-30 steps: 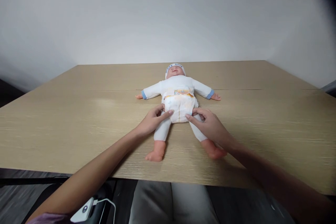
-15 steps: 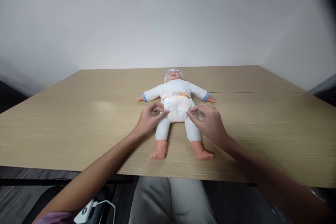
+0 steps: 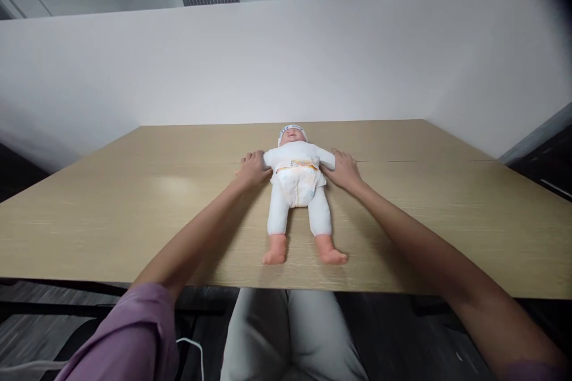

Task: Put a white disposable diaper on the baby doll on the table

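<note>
A baby doll [image 3: 292, 153] in a white suit and a patterned headband lies on its back, head away from me and legs toward me. Around its hips sits a white diaper [image 3: 298, 186] with an orange-edged, printed waistband. My left hand [image 3: 253, 169] is closed over the doll's arm on the left side, covering the cuff and doll hand there. On the other side, my right hand [image 3: 343, 170] grips the doll's other arm near the wrist, hiding its end. Both legs rest straight on the table, bare feet near the front edge.
The doll lies on a wide wooden table [image 3: 134, 220] with a seam across it. A pale partition wall [image 3: 286, 65] rises behind the table. My lap [image 3: 290, 333] is below the front edge, with a white cable [image 3: 196, 345] at the left.
Both hands have left the diaper's sides and moved up and outward to take hold of the doll's arms. The doll's feet have shifted slightly, and the view has tilted up.
</note>
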### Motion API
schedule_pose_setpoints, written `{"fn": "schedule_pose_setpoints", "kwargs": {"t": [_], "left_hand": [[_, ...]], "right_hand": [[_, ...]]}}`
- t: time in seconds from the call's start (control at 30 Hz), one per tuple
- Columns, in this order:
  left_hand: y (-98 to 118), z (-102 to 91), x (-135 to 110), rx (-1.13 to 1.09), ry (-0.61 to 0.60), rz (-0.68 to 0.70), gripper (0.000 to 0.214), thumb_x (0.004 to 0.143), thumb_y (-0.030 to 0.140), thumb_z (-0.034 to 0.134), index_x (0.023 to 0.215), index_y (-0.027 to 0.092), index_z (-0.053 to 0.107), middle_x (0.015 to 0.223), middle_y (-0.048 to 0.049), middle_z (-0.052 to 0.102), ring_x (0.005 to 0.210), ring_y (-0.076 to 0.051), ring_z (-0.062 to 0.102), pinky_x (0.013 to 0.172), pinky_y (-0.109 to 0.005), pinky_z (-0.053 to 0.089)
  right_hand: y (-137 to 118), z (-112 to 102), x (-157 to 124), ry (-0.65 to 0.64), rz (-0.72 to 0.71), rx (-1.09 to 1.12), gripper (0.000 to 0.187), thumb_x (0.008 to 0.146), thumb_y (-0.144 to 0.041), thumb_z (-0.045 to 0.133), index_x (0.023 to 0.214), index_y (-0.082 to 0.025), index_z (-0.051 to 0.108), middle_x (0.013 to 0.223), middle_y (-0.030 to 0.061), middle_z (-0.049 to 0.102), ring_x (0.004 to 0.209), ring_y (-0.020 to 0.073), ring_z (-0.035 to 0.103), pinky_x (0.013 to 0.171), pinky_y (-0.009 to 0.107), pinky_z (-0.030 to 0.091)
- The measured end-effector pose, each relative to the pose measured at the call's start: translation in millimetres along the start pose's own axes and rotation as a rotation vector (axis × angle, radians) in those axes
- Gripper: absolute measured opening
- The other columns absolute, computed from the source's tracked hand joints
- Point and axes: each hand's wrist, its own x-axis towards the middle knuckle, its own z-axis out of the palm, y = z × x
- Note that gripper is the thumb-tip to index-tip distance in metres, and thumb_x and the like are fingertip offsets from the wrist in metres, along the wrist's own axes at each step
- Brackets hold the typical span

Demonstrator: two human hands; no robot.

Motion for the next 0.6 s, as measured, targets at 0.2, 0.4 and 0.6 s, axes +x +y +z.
{"fn": "schedule_pose_setpoints", "kwargs": {"t": [0.2,0.4,0.6], "left_hand": [[24,-22.2,-10,-0.029,-0.062,-0.093,0.04,0.09,0.033,0.063,0.122,0.01,0.057,0.117,-0.0249,0.072,0.112,-0.039,0.066,0.093,-0.042,0.046],[63,-81.5,-141,-0.2,-0.088,-0.095,0.041,0.088,0.054,0.067,0.106,0.022,0.049,0.099,-0.0116,0.073,0.083,-0.031,0.07,0.064,-0.033,0.043],[121,-74.7,-329,-0.356,-0.128,-0.129,0.04,0.083,0.034,0.065,0.117,0.023,0.048,0.107,-0.0128,0.069,0.096,-0.036,0.068,0.08,-0.042,0.05]], "right_hand": [[-26,-23,-4,-0.065,0.057,0.076,0.038,0.097,-0.039,0.054,0.121,-0.012,0.067,0.118,0.0221,0.075,0.102,0.0347,0.07,0.08,0.037,0.049],[-23,-97,-89,-0.102,0.014,0.297,0.035,0.092,-0.036,0.058,0.124,-0.023,0.067,0.113,0.0073,0.079,0.098,0.0285,0.073,0.074,0.033,0.051],[-20,-150,-211,-0.184,-0.169,0.515,0.034,0.088,-0.03,0.061,0.12,-0.025,0.07,0.112,0.004,0.078,0.096,0.0266,0.072,0.079,0.034,0.054]]}}
